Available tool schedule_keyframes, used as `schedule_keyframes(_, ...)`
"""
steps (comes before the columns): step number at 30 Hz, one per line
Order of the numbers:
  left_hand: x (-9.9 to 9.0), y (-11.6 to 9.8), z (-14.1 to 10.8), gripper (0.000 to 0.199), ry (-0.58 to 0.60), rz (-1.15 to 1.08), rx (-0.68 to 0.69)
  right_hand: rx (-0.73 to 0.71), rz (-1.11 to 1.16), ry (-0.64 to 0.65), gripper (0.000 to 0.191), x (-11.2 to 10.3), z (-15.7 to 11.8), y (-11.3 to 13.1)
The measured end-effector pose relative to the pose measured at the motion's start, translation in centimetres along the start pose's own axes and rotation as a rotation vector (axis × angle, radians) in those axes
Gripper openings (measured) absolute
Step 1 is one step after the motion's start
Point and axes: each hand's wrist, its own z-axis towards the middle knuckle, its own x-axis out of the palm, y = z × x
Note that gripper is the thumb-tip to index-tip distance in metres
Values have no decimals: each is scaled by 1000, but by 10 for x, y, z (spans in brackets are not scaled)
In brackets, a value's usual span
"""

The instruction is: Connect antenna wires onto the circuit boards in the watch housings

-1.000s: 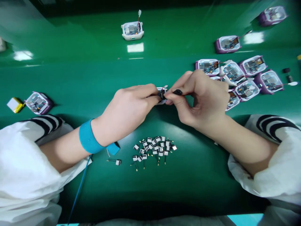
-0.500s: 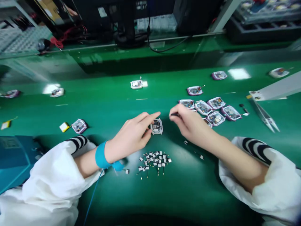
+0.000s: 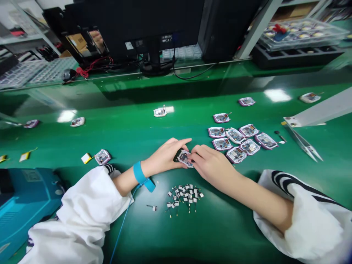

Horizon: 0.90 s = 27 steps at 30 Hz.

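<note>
**Two bare hands meet over a small open case, its circuit board exposed**

The left hand [image 3: 167, 156] holds the small open case [image 3: 184, 157] at its left side, between thumb and fingers, with the index finger stretched out above it. The right hand [image 3: 213, 163] is curled, its fingertips touching the right side of the case; whether they pinch a part there cannot be told.

Just below this grip, nearer the body, lies a pile of small white-and-black parts [image 3: 185, 196] with short leads; a lone part [image 3: 154, 208] sits to its left. To the right of the grip is a cluster of open cases [image 3: 236, 154], and farther right, a pair of tweezers [image 3: 305, 145]. Well to the left, an open case [image 3: 102, 157] lies beside a yellow-edged battery [image 3: 86, 158].

The work looks partway along: the held case has its board in place but no cover on, and many small parts remain loose.
</note>
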Motion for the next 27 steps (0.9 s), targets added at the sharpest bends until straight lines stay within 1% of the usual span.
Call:
schedule_keyframes(5,9,-6,-6,66,-123,-37,-18,63,-90,-32,8,-10,5,10)
schedule_keyframes(8,11,-9,-7,62,-171,-52,-18,92,-97,-36,12,-13,7,11)
schedule_keyframes(12,11,-9,-7,62,-224,-81,-40,69,-74,-23,17,-14,6,9)
schedule_keyframes(15,11,-9,-7,61,-266,-92,-68,48,-43,-5,12,-13,5,7)
schedule_keyframes(21,12,-10,-7,57,-283,-100,-84,60,-48,-8,8,-10,6,7)
schedule_keyframes(24,13,-12,-6,57,-272,-118,-84,29,-80,-28,6,-11,6,9)
schedule_keyframes(27,12,-13,-6,56,-263,-152,-90,-24,-124,-79,6,-13,6,9)
